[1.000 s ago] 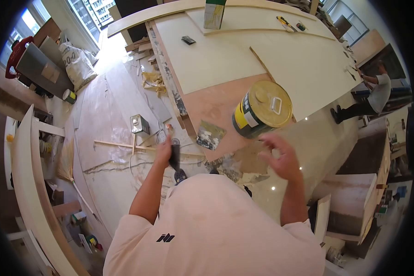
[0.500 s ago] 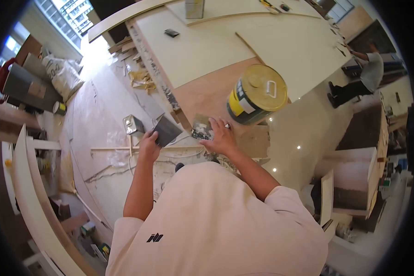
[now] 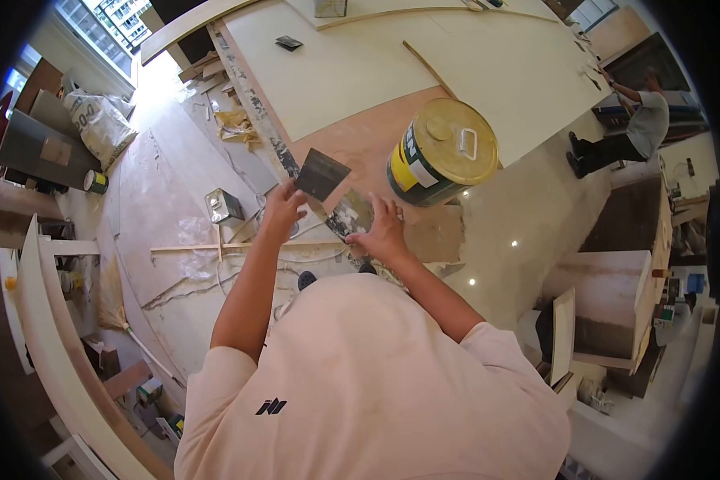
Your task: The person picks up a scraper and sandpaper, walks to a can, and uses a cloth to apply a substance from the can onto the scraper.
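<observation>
My left hand is closed on the lower left corner of a dark rectangular plate that looks like a scraper blade. Just to its right, my right hand grips a second flat plate, olive-grey and smeared with white and black spots. The plates are close together, the dark one farther from my body. Both are over the near end of a bare brown strip of the work surface. A large can with a yellow lid, wire handle and yellow-green label stands right of my right hand.
Pale boards cover the work surface, with a small dark block and a wooden strip on them. A square tin stands on the littered floor at left. Another person works at far right.
My left hand has moved up and right, bringing the dark plate beside the smeared one. The smeared plate has tilted in my right hand. The view has shifted slightly.
</observation>
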### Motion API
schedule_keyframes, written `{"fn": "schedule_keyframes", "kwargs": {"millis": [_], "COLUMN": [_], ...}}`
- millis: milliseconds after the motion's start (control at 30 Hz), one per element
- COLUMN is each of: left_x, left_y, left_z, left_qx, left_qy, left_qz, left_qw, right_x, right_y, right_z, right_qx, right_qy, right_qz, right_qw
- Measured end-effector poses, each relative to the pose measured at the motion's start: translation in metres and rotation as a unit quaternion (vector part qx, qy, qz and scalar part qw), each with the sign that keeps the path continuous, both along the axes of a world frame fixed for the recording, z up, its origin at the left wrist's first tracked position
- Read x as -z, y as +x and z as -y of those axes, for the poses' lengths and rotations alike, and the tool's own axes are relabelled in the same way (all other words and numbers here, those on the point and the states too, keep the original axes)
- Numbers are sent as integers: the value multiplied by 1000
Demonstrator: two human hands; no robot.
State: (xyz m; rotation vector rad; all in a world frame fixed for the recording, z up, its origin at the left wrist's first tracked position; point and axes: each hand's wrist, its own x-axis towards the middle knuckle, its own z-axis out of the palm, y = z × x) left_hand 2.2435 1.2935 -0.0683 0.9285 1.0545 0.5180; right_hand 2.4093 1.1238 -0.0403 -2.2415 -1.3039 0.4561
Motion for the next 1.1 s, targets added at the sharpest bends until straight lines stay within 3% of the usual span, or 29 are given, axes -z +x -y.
{"fn": "schedule_keyframes", "kwargs": {"millis": [133, 233, 300, 500, 600, 667, 700, 933, 1067, 1100], "left_x": [8, 14, 5, 18, 11, 21, 27, 56, 191, 190], "left_y": [-23, -26, -21, -14, -27, -27, -27, -102, -193, -223], "left_z": [38, 66, 78, 81, 78, 73, 72, 74, 97, 106], "left_qx": [-23, 84, 107, 161, 121, 164, 169, 145, 46, 50], "left_qy": [-119, -153, -131, -114, -127, -75, -42, -7, 106, 133], "left_qz": [17, 25, 35, 95, 134, 148, 109, 7, -204, -275], "left_qw": [992, 984, 985, 976, 975, 972, 979, 989, 972, 951], "right_x": [14, 16, 11, 20, 21, 30, 26, 43, 40, 41], "right_y": [21, 30, 29, 26, 29, 35, 35, 52, 50, 51], "right_z": [-1, -7, -9, -13, -14, -17, -16, -14, -19, -21], "right_qx": [6, 18, 36, 23, -4, -18, -26, -40, 11, 11], "right_qy": [29, 31, 27, 77, 64, 71, 42, 38, 19, 8], "right_qz": [-77, -108, -155, -101, -173, -184, -91, -102, -188, -182], "right_qw": [997, 993, 987, 992, 983, 980, 995, 993, 982, 983]}}
